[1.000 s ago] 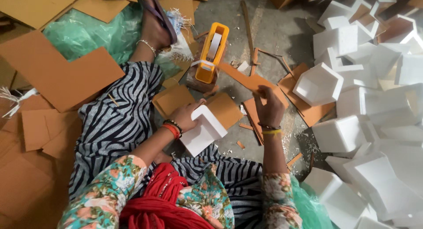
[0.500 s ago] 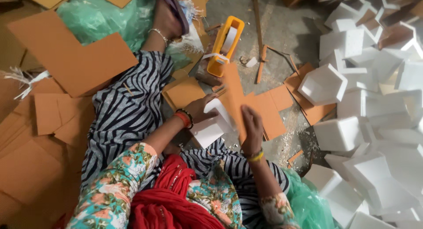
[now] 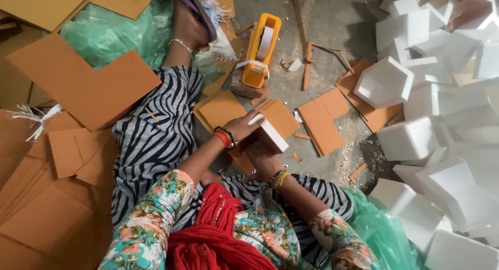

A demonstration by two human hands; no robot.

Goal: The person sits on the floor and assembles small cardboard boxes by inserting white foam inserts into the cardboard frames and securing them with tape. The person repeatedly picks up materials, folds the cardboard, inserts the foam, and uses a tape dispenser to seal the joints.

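Observation:
I sit on the floor and hold a white foam piece (image 3: pixel 271 134) faced with brown cardboard in front of my lap. My left hand (image 3: pixel 242 125), with red and black bangles at the wrist, grips its upper left end. My right hand (image 3: pixel 263 160), with yellow bangles, holds it from below. A brown cardboard panel (image 3: pixel 280 116) lies flat against the foam. Just beyond the hands, a yellow tape dispenser (image 3: pixel 259 50) stands on the concrete floor.
Cut cardboard pieces (image 3: pixel 321 123) lie on the floor to the right of my hands. A heap of white foam boxes (image 3: pixel 416 137) fills the right side. Large cardboard sheets (image 3: pixel 78 83) and green plastic bags (image 3: pixel 114 31) lie on the left. My foot in a sandal (image 3: pixel 189 18) reaches forward.
My right hand has drawn back from the cardboard pieces on the floor to the foam piece, bringing a cardboard panel with it. Both hands now hold the piece together.

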